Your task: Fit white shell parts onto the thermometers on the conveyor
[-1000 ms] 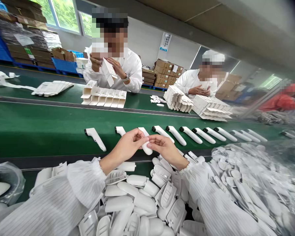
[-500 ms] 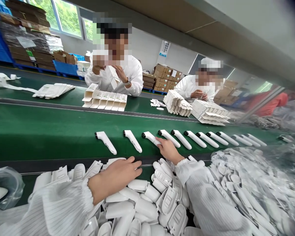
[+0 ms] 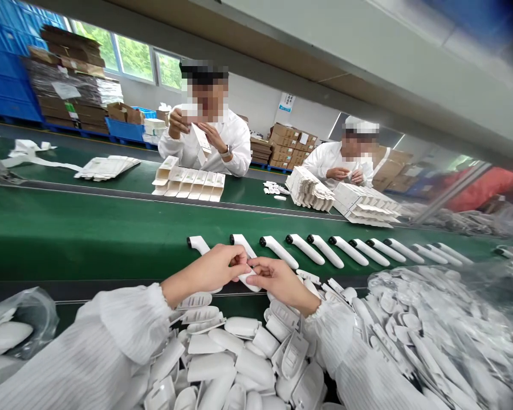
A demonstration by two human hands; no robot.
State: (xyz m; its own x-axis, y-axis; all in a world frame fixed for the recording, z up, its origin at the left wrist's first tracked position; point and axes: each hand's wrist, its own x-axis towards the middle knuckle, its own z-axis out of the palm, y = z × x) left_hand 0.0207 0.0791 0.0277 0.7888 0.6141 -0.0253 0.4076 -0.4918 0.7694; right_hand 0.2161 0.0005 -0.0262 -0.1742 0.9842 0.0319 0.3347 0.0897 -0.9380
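A row of white handheld thermometers [image 3: 314, 250] with black tips lies slantwise on the green belt. My left hand [image 3: 211, 266] and my right hand [image 3: 280, 280] meet at the second thermometer from the left [image 3: 242, 244]. Fingers of both hands are closed around its handle, hiding part of it; the lower end shows under the fingertips. Behind my left hand, the leftmost thermometer [image 3: 198, 245] is partly covered. Below my hands lies a heap of loose white plastic covers [image 3: 235, 353].
Clear plastic bags of white parts lie at the right [image 3: 444, 319] and left [image 3: 21, 324]. Across the belt [image 3: 89, 228], two people handle small items behind open white boxes [image 3: 192, 183] and stacked cartons [image 3: 363, 202]. A shelf [image 3: 367, 62] hangs overhead.
My right hand has left the third thermometer and moved to the second. My left hand has risen from above the covers to join it there, its fingers closing. The view has shifted slightly.
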